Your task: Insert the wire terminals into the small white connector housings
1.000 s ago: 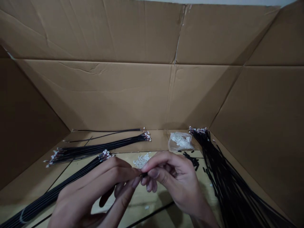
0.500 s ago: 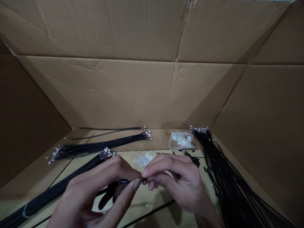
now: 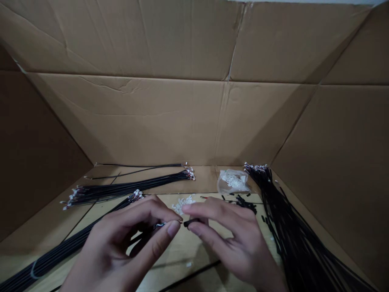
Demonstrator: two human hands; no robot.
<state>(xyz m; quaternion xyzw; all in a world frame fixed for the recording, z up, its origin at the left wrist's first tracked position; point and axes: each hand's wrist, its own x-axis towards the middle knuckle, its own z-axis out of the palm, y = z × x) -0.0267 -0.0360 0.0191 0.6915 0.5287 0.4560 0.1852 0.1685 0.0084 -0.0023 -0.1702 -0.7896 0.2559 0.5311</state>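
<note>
My left hand (image 3: pixel 121 243) pinches a black cable between thumb and forefinger. Thin wires (image 3: pixel 159 225) come out of its end, and bare tips (image 3: pixel 181 222) poke past my thumb. Just to the right, my right hand (image 3: pixel 234 239) holds a short black tube (image 3: pixel 190 222), its near end pointing at the tips with a small gap between. How far the tube runs back under the fingers is hidden. Behind the hands lies a pile of small white connectors (image 3: pixel 181 204), partly covered by the right hand.
Cable bundles with white connectors lie at left (image 3: pixel 69 237) and back left (image 3: pixel 130 184). A larger black cable bundle (image 3: pixel 288 235) runs down the right. A clear bag (image 3: pixel 234 181) of white parts sits near several loose black tubes (image 3: pixel 244 204). Cardboard walls (image 3: pixel 161 117) enclose the table.
The fingertips of my two hands have drawn slightly apart. The black tube and the bare wire tips, mostly covered before, now show between them.
</note>
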